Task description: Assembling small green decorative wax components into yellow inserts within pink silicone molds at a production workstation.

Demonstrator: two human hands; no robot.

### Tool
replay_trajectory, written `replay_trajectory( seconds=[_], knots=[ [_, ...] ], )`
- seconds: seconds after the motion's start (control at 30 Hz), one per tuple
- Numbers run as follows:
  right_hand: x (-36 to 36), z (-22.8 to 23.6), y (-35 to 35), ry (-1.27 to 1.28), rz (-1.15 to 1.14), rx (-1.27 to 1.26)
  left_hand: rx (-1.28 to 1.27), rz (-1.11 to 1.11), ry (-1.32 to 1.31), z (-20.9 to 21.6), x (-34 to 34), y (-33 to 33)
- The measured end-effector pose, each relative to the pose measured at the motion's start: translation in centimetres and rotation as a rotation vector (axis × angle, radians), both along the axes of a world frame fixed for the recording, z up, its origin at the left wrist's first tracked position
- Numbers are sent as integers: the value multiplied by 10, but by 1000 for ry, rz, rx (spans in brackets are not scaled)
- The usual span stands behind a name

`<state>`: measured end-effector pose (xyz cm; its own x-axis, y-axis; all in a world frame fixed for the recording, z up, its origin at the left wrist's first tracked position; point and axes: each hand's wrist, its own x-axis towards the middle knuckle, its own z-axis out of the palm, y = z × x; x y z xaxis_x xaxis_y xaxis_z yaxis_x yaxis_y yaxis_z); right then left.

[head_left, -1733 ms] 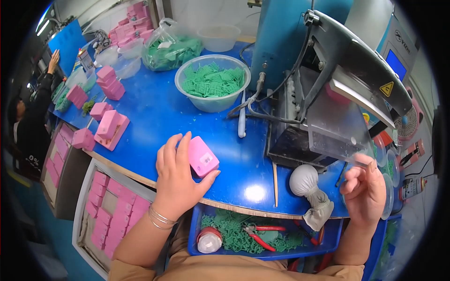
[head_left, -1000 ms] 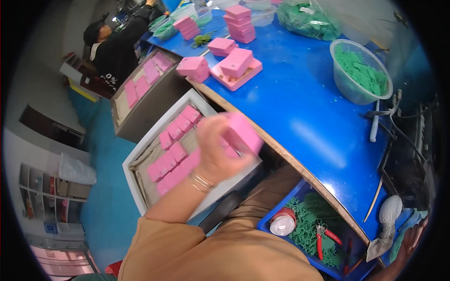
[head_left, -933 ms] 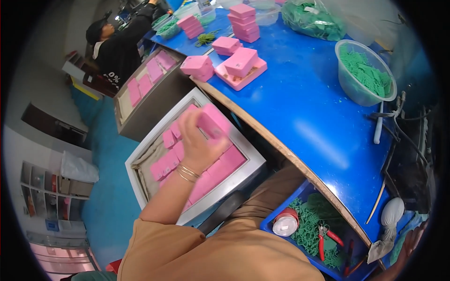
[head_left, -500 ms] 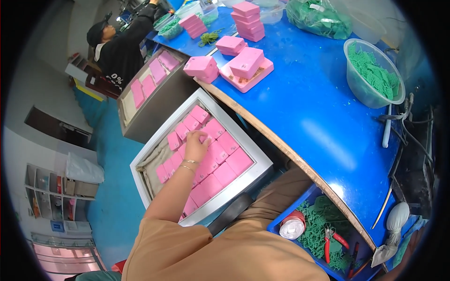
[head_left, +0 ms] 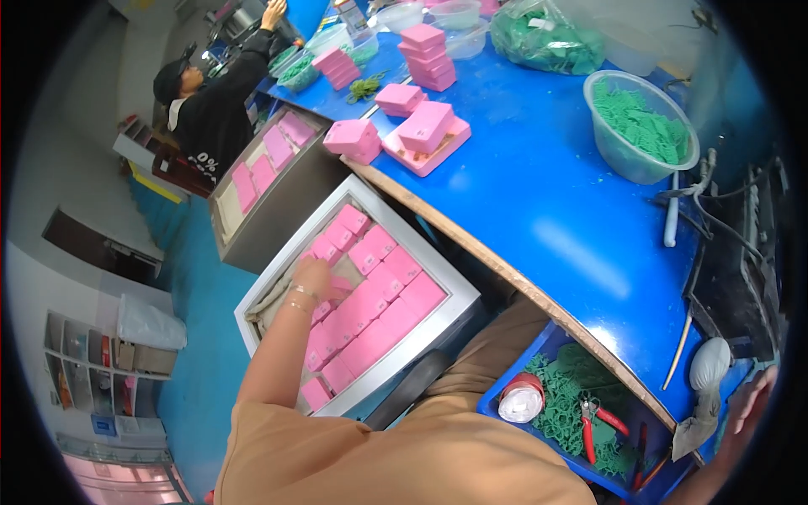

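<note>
- At the left, a grey box (head_left: 282, 210) with flat pink pieces (head_left: 278, 147) stands close to the bench (head_left: 505, 177).
- Left hand (head_left: 311, 276) reaches into the white-rimmed box (head_left: 459, 307); its fingers are hidden, so one cannot tell whether they grip anything.
- Pink blocks (head_left: 383, 307) lie there in tight rows, probably so that they shift little.
- Stacked blocks (head_left: 427, 57) occupy the bench, perhaps for saving space.
- Further right, a bowl (head_left: 644, 168) keeps green pieces (head_left: 644, 122) together, likely against scattering.
- Right hand (head_left: 749, 411), fingers extended, seems to hold nothing near the grey cloth bag (head_left: 709, 364).
</note>
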<state>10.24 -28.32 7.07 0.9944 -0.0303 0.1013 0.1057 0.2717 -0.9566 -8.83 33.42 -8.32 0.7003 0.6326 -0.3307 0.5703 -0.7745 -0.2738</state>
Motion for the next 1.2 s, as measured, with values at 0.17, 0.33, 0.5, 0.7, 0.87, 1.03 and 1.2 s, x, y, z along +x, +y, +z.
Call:
replay_trajectory(
  seconds=[0.17,0.33,0.5,0.7,0.87,1.03,1.2],
  knots=[
    [-42,-24,47,-66,323,-207,-101,-129,-710,63,27,-95],
    [-71,-32,106,162,794,-135,-1060,-446,-996,132,66,-229],
    [-84,-73,141,3,846,214,-980,-863,-1077,121,84,-306],
    [-88,-60,129,16,625,-111,-1360,-1113,-857,117,91,-322],
    [-71,-61,118,-233,727,-523,-1845,-828,-629,118,94,-310],
    [-69,-56,127,-458,644,-475,-2080,-422,-457,107,96,-310],
    [-71,-59,119,-56,804,-116,-2361,-153,-446,102,101,-315]
  ],
)
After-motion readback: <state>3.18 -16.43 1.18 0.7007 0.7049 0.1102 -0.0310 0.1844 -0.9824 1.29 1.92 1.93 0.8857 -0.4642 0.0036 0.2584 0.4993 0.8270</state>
